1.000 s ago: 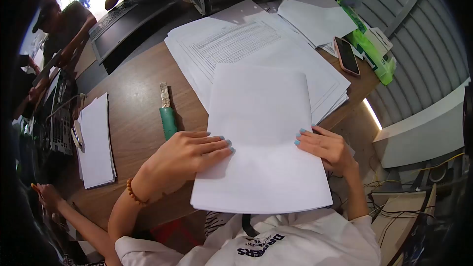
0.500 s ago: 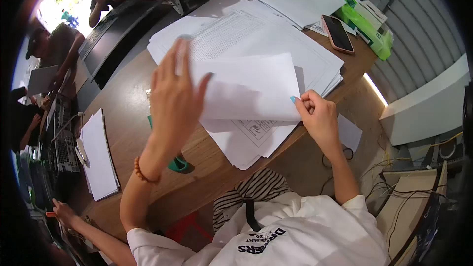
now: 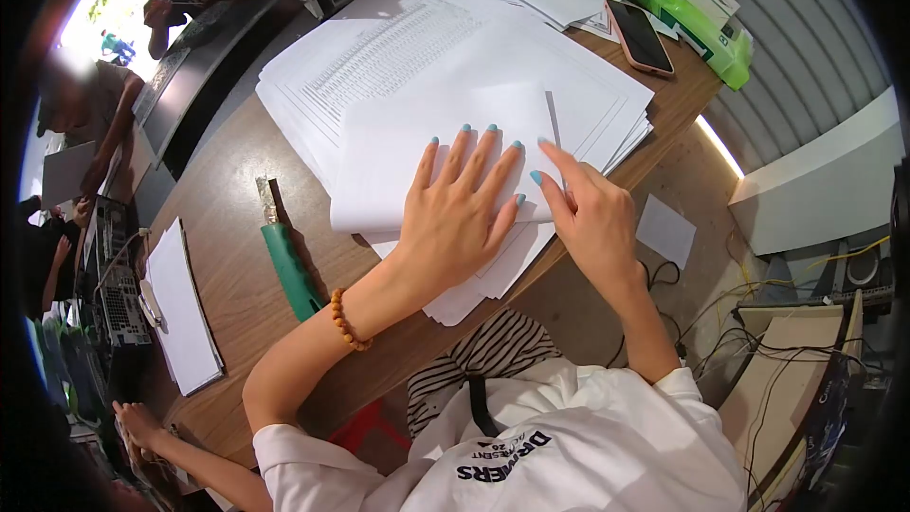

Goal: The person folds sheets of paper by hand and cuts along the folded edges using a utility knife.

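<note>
A folded white sheet of paper (image 3: 379,166) lies over a stack of printed sheets (image 3: 408,47) on the wooden table. My left hand (image 3: 460,194) rests flat on the folded sheet, fingers spread, palm down. At the sheet's right edge is my right hand (image 3: 592,213), its index finger and thumb apart and touching or just over the paper; the other fingers are curled. To the left of the stack lies a green-handled cutter (image 3: 292,270) with a short metal blade, near my left forearm.
A phone (image 3: 640,38) and a green packet (image 3: 697,28) lie at the back right. On the left are a pile of white paper (image 3: 185,313) and a keyboard (image 3: 123,299). Other people are at the left and far side; one person's hand (image 3: 142,425) shows at lower left. Cables (image 3: 758,360) hang at right.
My left hand has come down from above and moved right onto the folded sheet, uncovering the cutter. My right hand's thumb and index finger have spread apart from their pinch on the sheet's corner.
</note>
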Tool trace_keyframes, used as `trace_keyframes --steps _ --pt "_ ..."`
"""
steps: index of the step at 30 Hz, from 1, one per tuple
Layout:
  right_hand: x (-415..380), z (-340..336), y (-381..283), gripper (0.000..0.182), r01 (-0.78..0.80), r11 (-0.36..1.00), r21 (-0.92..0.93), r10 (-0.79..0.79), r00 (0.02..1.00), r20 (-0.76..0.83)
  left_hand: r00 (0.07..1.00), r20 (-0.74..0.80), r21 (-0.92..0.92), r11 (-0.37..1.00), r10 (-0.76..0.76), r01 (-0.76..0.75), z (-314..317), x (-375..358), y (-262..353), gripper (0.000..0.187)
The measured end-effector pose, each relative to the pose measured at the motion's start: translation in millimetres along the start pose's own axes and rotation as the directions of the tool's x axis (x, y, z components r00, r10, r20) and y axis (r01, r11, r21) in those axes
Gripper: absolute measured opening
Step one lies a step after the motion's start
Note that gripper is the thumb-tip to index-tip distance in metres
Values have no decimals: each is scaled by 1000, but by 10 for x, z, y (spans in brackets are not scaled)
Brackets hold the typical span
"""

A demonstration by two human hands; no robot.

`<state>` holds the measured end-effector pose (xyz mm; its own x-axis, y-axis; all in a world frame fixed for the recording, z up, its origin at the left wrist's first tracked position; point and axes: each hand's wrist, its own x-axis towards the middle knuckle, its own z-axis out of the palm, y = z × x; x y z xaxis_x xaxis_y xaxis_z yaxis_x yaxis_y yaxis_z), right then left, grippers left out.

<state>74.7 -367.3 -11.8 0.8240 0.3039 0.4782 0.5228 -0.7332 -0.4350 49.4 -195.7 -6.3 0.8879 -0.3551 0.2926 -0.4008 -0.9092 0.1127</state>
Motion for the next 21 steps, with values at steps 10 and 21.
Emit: trace_keyframes --steps 10,21 --pt "-76 24 59 23 82 996 -23 -82 997 -4 1000 -13 -32 999 -14 13 -5 -33 13 50" --pt "-60 20 63 24 97 995 -25 -96 995 14 999 -22 -34 998 -48 48 46 -77 36 52"
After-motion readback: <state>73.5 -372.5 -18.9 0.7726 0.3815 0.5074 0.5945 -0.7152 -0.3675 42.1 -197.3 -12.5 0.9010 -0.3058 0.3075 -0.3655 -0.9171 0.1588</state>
